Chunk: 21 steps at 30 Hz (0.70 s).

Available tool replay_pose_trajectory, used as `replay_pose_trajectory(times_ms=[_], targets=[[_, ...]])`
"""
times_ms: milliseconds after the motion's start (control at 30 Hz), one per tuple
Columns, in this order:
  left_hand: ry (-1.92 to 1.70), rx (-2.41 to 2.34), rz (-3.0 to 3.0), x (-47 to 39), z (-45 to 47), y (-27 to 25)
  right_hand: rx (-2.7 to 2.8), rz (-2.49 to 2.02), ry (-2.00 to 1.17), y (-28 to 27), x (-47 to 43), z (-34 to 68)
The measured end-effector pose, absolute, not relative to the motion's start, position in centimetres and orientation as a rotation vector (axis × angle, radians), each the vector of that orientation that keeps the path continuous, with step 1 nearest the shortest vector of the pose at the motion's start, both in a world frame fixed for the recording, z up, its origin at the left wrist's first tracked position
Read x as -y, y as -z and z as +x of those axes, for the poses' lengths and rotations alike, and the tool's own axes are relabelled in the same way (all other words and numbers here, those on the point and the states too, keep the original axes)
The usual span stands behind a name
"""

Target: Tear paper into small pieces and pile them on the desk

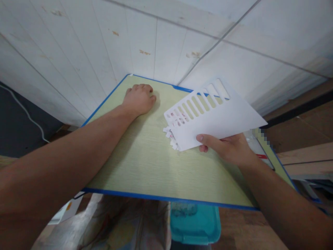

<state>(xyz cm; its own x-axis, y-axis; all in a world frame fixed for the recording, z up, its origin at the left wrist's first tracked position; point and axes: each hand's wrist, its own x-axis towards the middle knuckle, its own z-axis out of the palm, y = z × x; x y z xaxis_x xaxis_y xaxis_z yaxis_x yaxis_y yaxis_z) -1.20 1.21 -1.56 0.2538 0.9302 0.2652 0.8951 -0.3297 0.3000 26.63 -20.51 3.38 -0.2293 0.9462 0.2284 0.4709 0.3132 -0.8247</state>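
A white card (218, 119) with a row of long cut-out slots is pinched in my right hand (229, 147), thumb on top and fingers beneath. It slants over the right half of the table. Small torn white paper scraps (171, 138) lie at its lower left edge, and bits with reddish marks show through the leftmost slots. My left hand (139, 99) rests palm down on the pale green tabletop (145, 156), toward the far left corner. Its fingers curl under, apart from the card, and hide whatever may be in them.
Blue edging (145, 196) runs round the table, which stands against a white panelled wall (140, 41) with a grey cable (205, 53). A flat item in clear plastic (260, 149) lies at the right edge. Below stands a teal-lidded box (195, 225) beside patterned cloth (125, 225).
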Motion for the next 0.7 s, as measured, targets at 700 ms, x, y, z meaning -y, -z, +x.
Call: replay_pose_trajectory(times_ms=[700], targets=[[-0.559,-1.772,2.300,0.3,-0.4,0.4,2.079,-1.216,-0.776,-4.2,23.0,24.2]])
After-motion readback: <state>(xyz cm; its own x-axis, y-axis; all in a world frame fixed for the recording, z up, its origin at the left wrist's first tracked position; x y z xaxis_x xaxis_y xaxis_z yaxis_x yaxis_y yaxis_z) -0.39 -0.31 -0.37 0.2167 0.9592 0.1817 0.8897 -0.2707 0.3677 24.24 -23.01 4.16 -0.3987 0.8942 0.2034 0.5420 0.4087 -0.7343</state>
